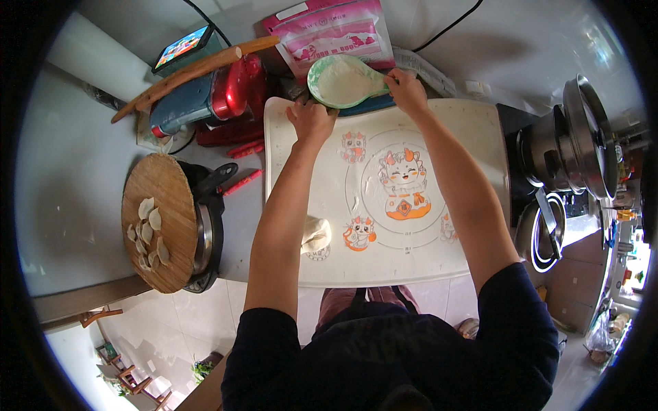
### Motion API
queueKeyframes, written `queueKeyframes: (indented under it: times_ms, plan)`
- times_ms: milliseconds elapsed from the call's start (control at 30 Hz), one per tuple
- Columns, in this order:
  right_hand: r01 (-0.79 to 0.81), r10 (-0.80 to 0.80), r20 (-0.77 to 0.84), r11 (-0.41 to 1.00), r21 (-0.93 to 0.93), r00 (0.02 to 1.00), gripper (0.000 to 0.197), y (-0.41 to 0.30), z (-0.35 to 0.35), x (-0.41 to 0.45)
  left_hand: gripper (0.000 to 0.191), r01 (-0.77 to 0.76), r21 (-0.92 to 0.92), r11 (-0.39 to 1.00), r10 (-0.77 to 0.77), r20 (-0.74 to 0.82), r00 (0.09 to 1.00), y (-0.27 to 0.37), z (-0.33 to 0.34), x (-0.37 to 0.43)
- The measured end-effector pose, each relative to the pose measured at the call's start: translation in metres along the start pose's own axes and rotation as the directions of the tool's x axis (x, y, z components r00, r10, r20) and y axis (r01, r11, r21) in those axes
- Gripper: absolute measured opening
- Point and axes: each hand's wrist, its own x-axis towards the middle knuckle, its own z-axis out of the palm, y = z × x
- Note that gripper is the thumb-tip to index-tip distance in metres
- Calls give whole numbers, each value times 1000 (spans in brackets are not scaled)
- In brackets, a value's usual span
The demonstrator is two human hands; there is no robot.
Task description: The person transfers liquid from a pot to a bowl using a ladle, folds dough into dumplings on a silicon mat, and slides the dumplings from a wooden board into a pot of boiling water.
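Note:
A green ladle-shaped scoop or bowl (317, 67) holding white powder (343, 82), which looks like flour, is at the far edge of the white printed mat (478, 154). My right hand (408, 92) grips its handle. My left hand (313, 120) is at the scoop's near left side, over the mat's far edge. Its fingertips are partly hidden, so whether they hold the rim or the mat cannot be told. On the mat, a pale lump of dough (317, 234) shows beside my left forearm, which covers part of it.
Several dumplings (146, 232) lie on a round wooden board (175, 205) at left, above a pan (205, 236). Wooden sticks (180, 77) rest across a red machine (231, 92). A pink bag (334, 31) stands behind the scoop. Metal pots (558, 149) are stacked at right.

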Motion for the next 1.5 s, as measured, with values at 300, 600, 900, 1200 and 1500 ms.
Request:
queueKeyframes:
  times_ms: [300, 600, 900, 1200, 1500]
  plan:
    - [-122, 99, 108, 965, 232, 989, 32, -9, -10, -11, 42, -252, -82, 964, 222, -271, 937, -43, -45, -43]
    - [107, -122, 127, 988, 115, 984, 17, -39, 15, -155, 57, -22, -149, 989, 67, 302, 951, -80, -91, -227]
    - [579, -430, 729, 813, 56, 533, 63, -101, 73, -283, 46, 473, -414, 777, -310, 403, 861, -127, -66, -271]
    - [-11, 24, 122, 994, -105, 992, 50, -43, 33, -220, 30, 502, -44, 864, -483, 212, 850, -129, -81, -282]
    - [20, 49, 301, 975, -221, 952, 66, -33, 29, -212, 24, 605, -514, 608, -465, 387, 796, -124, -97, -288]
